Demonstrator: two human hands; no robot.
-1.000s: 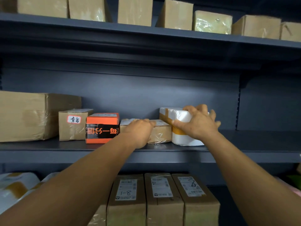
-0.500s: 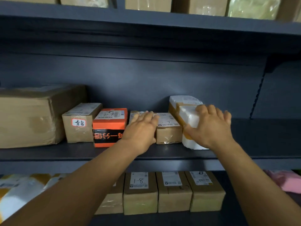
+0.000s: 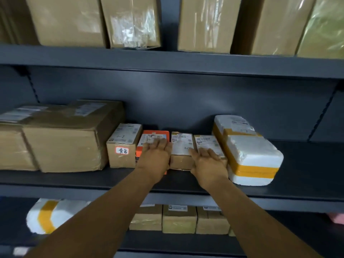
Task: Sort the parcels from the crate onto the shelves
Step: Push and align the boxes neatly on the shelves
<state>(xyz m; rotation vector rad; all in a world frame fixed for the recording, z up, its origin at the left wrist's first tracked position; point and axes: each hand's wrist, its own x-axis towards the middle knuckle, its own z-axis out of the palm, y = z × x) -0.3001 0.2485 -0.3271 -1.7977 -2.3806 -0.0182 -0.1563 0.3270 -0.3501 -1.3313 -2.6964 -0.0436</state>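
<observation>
Neither hand actually had a grip on anything. The left hand (image 3: 155, 159) lay flat with straight fingers on top of the orange box (image 3: 156, 139), and the right hand (image 3: 208, 162) rested the same way, fingers spread, on the right-hand small brown parcel (image 3: 205, 142). More like pressing the row into line than holding, I'd say.

Everything sat on the middle shelf (image 3: 307, 185), centre of the frame. Biggest was the big brown carton (image 3: 61, 138) over at the left, taped all round; looked heavy and stiff, a two-handed job from underneath, though I'm guessing. Next, the white foam box (image 3: 249, 155) with yellow tape bands at centre right, just beside the right hand. Probably light but crumbly at the corners, and the wrap on it looked slick, so I'd take it by the long sides. Then the labelled brown box (image 3: 122, 146), touching the orange one on its left. Smallest were the two little brown parcels, the other small parcel (image 3: 181, 149) squeezed between the hands. Rigid cardboard, likely light, easy to pinch across the short sides with one hand; the shiny tape might slide a bit.

More boxes sat on the shelves above and below.
</observation>
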